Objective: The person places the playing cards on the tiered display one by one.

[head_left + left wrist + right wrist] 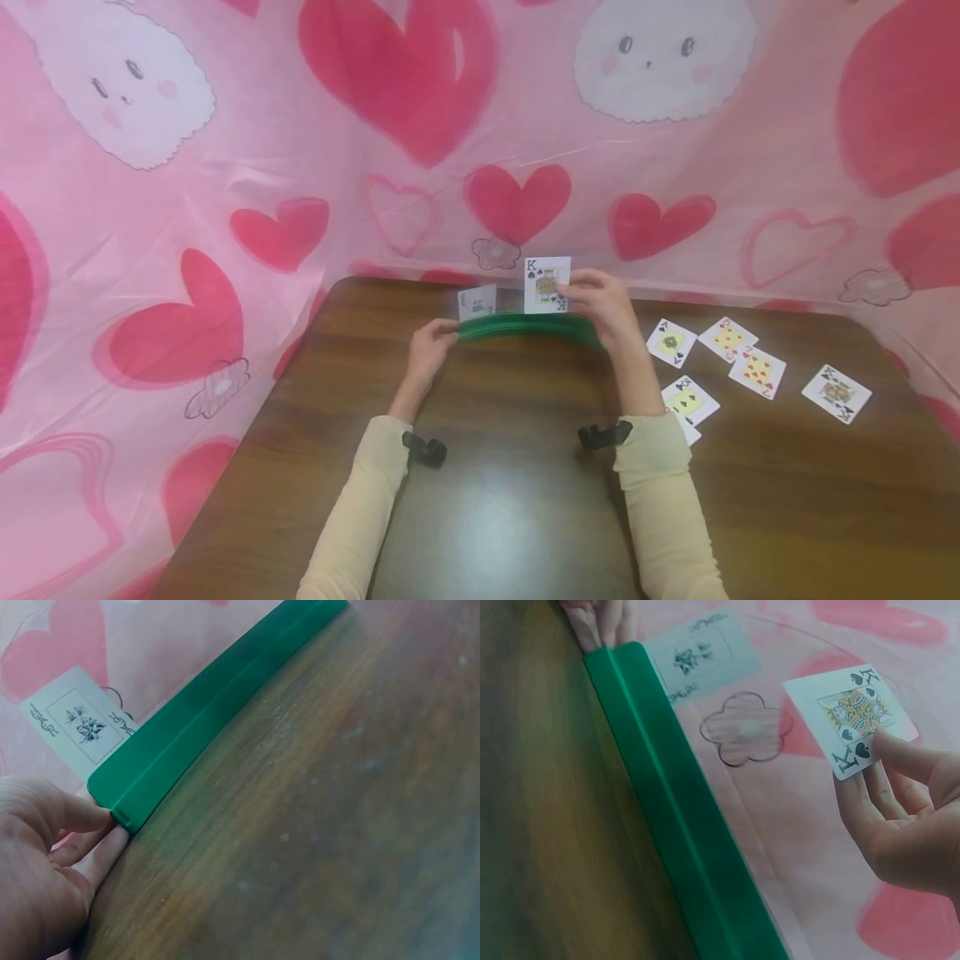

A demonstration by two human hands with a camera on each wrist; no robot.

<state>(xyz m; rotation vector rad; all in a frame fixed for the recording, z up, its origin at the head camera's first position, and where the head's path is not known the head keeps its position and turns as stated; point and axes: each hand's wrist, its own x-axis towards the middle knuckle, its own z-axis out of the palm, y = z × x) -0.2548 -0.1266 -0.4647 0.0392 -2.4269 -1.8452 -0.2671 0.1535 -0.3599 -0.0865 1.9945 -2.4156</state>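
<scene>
A curved green card holder (517,323) stands near the table's far edge. At its left end my left hand (431,352) pinches the corner between thumb and fingers, as the left wrist view shows close up. A black-and-white joker (84,724) stands upright in the holder beside that hand. Above the middle of the holder, my right hand (609,310) pinches a king of spades (855,716) by one edge, its face turned toward me. The thumb lies over the card's face with the fingers behind it.
Several cards lie face up on the wooden table (495,492) at the right, among them a king (837,393), an ace (671,342) and two overlapping red cards (758,372). More cards (688,402) lie partly behind my right sleeve. A pink heart-print cloth (442,225) hangs behind the table.
</scene>
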